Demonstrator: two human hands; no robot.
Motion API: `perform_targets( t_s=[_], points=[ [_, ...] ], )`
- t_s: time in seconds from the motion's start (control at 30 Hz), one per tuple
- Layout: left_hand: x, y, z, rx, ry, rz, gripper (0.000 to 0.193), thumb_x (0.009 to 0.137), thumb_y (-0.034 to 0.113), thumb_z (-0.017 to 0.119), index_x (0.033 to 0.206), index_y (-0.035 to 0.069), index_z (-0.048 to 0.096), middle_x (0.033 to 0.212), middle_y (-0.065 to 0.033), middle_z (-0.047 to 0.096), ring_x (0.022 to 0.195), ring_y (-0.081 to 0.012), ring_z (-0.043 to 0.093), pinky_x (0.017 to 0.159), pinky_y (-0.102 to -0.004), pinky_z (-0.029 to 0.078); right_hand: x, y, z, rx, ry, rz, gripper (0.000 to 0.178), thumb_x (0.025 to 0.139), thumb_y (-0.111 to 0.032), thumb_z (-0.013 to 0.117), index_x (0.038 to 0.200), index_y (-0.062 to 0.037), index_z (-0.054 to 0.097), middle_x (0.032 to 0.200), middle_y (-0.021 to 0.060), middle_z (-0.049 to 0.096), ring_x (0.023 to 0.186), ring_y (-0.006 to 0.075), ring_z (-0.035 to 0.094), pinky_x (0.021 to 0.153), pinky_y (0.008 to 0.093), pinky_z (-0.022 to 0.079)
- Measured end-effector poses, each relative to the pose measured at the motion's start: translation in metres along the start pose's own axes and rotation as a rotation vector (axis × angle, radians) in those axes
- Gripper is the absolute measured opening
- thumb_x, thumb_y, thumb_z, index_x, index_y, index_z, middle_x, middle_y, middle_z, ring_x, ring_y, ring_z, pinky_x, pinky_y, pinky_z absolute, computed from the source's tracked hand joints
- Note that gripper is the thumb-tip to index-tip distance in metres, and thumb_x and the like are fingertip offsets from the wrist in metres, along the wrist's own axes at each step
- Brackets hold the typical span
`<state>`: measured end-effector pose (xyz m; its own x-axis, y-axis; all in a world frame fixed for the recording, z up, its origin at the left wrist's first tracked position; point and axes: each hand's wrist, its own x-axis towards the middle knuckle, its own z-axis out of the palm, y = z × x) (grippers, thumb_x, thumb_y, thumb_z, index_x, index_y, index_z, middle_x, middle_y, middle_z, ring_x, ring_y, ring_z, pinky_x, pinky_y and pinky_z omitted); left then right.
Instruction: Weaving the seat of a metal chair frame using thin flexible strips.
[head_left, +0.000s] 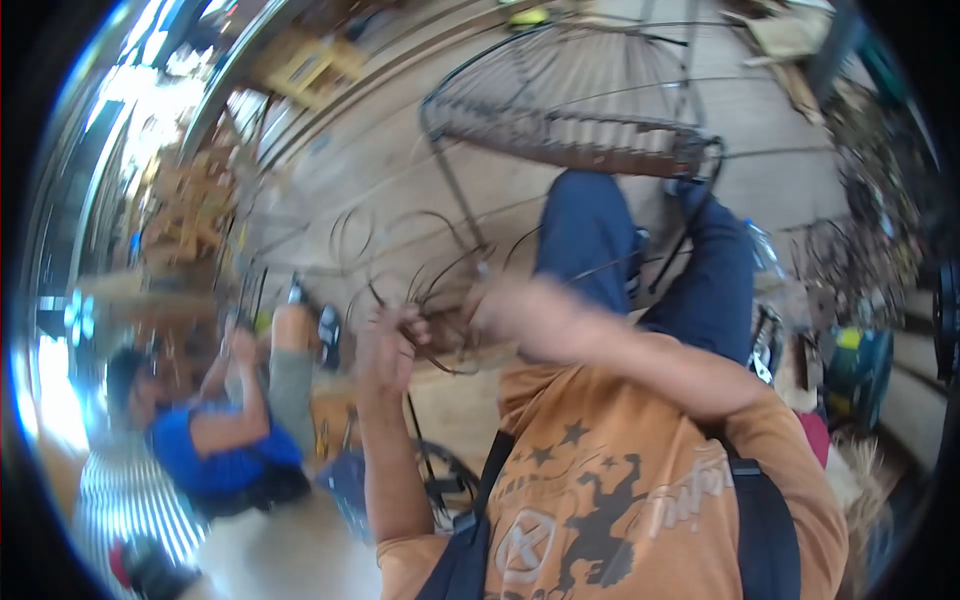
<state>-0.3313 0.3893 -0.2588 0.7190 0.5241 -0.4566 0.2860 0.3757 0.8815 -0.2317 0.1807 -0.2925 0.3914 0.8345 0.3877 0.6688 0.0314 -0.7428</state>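
Observation:
My left hand [388,340] has its fingers curled round a loose coil of thin brown cane-like strips [425,300]. Loops of these strips spread up and to the left over the floor. My right hand [515,312] is beside the coil, smeared by motion, so its fingers and whatever they hold cannot be made out. Beyond both hands, near my knees, stands a dark metal-framed piece [600,150], like a chair seat, strung with brown strands and tightly woven along its near edge. Neither hand touches that weave.
At left, a person in a blue top [225,430] sits with hands raised. Stacked brown wooden pieces [190,210] lie beyond them. A heap of dark loose strands [850,230] is at right, near a green container [865,375]. A yellow stool-like object [315,72] stands far left.

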Motion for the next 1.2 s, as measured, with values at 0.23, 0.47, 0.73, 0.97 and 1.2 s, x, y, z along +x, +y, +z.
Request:
perform_targets(
  t_s=[0.23, 0.47, 0.73, 0.97, 1.2],
  points=[
    [0.024, 0.011, 0.04, -0.183, -0.538, -0.137, 0.033, 0.091, 0.037, 0.056, 0.096, 0.005, 0.053, 0.068, -0.0037, 0.051, 0.055, -0.0121, 0.047, 0.049, -0.025, 0.037, -0.027, -0.027, -0.032, 0.224, -0.434, 0.308, 0.029, 0.088, -0.023, 0.053, 0.107, -0.0017, 0.057, 0.096, 0.0194, 0.063, 0.09, 0.0345, 0.061, 0.075, 0.0412, 0.048],
    [0.025, 0.006, 0.003, 1.857, -0.398, 0.921, 0.055, 0.073, 0.036, 0.068, 0.112, 0.0, 0.053, 0.109, -0.022, 0.057, 0.1, -0.0373, 0.055, 0.083, -0.0442, 0.045, -0.123, -0.026, -0.167, 0.171, 1.236, 0.576, 0.03, 0.097, -0.028, 0.039, 0.093, -0.003, 0.055, 0.077, 0.0076, 0.06, 0.066, 0.0175, 0.06, 0.058, 0.0273, 0.047],
    [0.044, -0.001, 0.219, 1.249, -0.532, 1.393, 0.038, 0.082, 0.016, 0.063, 0.115, 0.0, 0.054, 0.115, -0.0162, 0.056, 0.113, -0.0335, 0.049, 0.097, -0.0394, 0.038, -0.083, 0.027, -0.105, 1.44, 1.124, 0.486, 0.018, 0.095, -0.024, 0.047, 0.093, -0.0074, 0.052, 0.063, -0.0013, 0.046, 0.047, 0.0097, 0.042, 0.046, 0.0245, 0.036],
    [0.074, -0.056, 0.299, 1.331, -0.567, 1.605, 0.072, 0.073, 0.021, 0.07, 0.135, 0.008, 0.036, 0.14, -0.0123, 0.035, 0.133, -0.037, 0.025, 0.103, -0.056, 0.024, -0.108, -0.002, -0.088, 0.993, 1.124, 0.699, 0.034, 0.094, -0.038, 0.045, 0.085, -0.0057, 0.052, 0.056, -0.0043, 0.034, 0.044, 0.0061, 0.029, 0.038, 0.0232, 0.022],
    [0.087, -0.07, 0.322, 1.385, -0.48, 1.63, 0.088, 0.072, 0.038, 0.071, 0.141, 0.007, 0.027, 0.144, -0.0107, 0.03, 0.135, -0.0336, 0.022, 0.105, -0.0547, 0.018, -0.144, 0.114, -0.048, 0.899, 1.021, 1.125, 0.057, 0.093, -0.051, 0.038, 0.063, -0.005, 0.053, 0.047, 0.0008, 0.041, 0.039, 0.0124, 0.038, 0.04, 0.0287, 0.029]
  ],
)
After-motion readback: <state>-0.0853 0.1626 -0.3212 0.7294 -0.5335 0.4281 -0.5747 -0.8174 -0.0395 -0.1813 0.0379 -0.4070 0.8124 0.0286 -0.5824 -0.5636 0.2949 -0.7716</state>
